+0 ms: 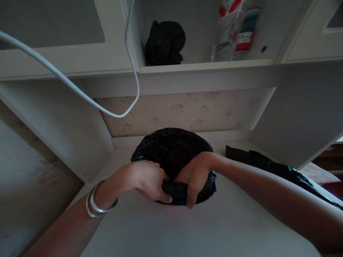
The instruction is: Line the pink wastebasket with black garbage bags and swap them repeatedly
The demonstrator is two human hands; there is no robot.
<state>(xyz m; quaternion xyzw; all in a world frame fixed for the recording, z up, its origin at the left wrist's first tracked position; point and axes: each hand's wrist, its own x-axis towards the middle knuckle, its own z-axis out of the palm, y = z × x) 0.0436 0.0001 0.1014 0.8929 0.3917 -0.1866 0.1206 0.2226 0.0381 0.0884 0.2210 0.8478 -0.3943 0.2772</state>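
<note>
A bulging black plastic bag (171, 148) rests on a white desk (203, 228) in a recessed nook. My left hand (146, 180), with silver bangles on its wrist, clasps the bag's near edge from the left. My right hand (197, 178) grips the same bunched edge from the right, fingers curled over it. The two hands nearly touch at the bag's gathered front. What the bag contains is hidden.
A second black bag (270, 164) lies flat on the desk to the right. On the shelf above sit a crumpled black bag (164, 43) and plastic bottles (233, 30). A white cable (80, 94) hangs across the upper left. Cabinet walls close in both sides.
</note>
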